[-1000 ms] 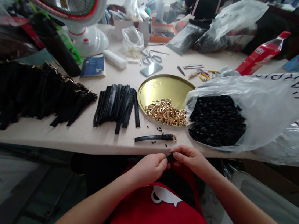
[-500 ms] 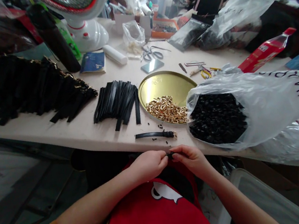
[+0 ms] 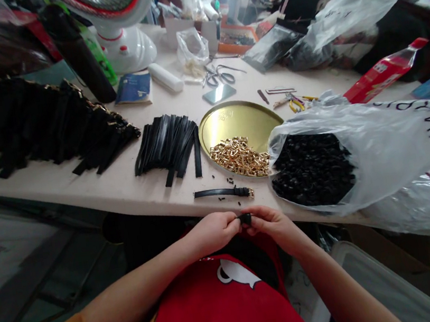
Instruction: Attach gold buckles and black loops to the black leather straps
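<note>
At the table's front edge, my left hand (image 3: pixel 221 230) and my right hand (image 3: pixel 275 228) meet with closed fingers. Between their fingertips they pinch a small black strap loop (image 3: pixel 245 219), partly covered by the fingers. Just beyond them lies a black strap (image 3: pixel 219 192) with a gold buckle at its right end, and tiny black bits are scattered around it. A round gold tray (image 3: pixel 241 117) stands farther back, bearing a heap of small gold buckles (image 3: pixel 238 156). To its right, an open plastic bag (image 3: pixel 389 147) is full of small black loops (image 3: pixel 312 171).
Left of the tray sits a stack of black straps (image 3: pixel 165 146), and a long pile of buckled straps (image 3: pixel 33 122) fills the far left. Behind are a fan (image 3: pixel 123 48), a dark bottle (image 3: pixel 78 57), scissors (image 3: pixel 220 77), pliers (image 3: pixel 295 104) and a red bottle (image 3: pixel 384 73).
The small black loop has turned between my fingertips and more of its face shows. Both hands have shifted slightly; the things on the table stay in place.
</note>
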